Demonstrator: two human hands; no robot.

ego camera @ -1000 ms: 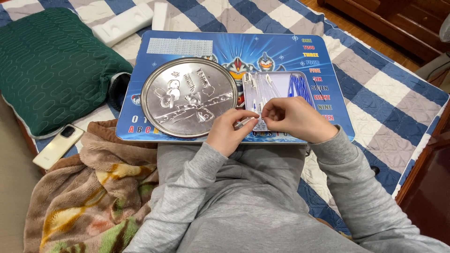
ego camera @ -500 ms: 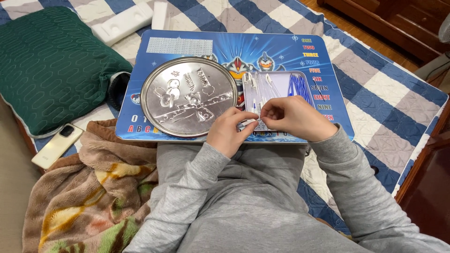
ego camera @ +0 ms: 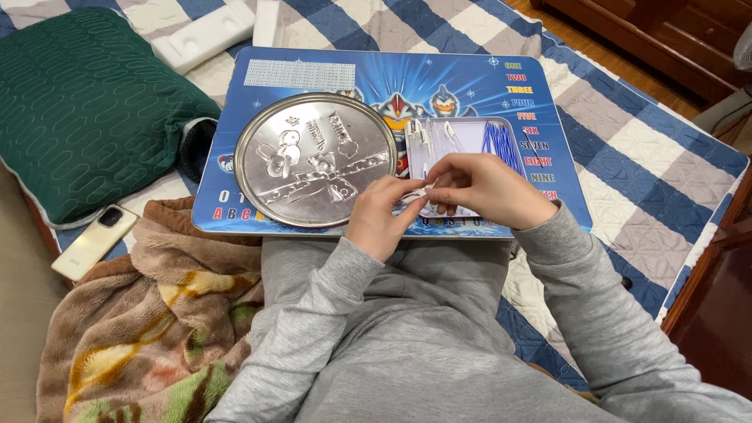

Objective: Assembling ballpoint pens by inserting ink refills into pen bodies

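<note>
My left hand [ego camera: 382, 213] and my right hand [ego camera: 479, 188] meet over the near edge of a blue cartoon lap tray [ego camera: 313, 74]. Between their fingertips they pinch a small white item [ego camera: 423, 188]; what it is I cannot tell. Just behind the hands lies a clear rectangular box [ego camera: 470, 135] with blue sticks at its right end. To the left of the box rests a round embossed silver tin lid [ego camera: 313, 160]. Grey sleeves cover both my arms.
A dark green cushion [ego camera: 86, 110] lies at the left, with a gold phone [ego camera: 94, 241] by its near corner. A brown patterned blanket [ego camera: 149, 313] covers my left leg. White foam blocks [ego camera: 204, 33] sit beyond the tray on a blue checked quilt [ego camera: 650, 157]. Dark wooden furniture [ego camera: 713, 313] borders the right.
Both hands stay together at the tray's near edge; the fingers have shifted slightly on the small white item. Nothing else has moved.
</note>
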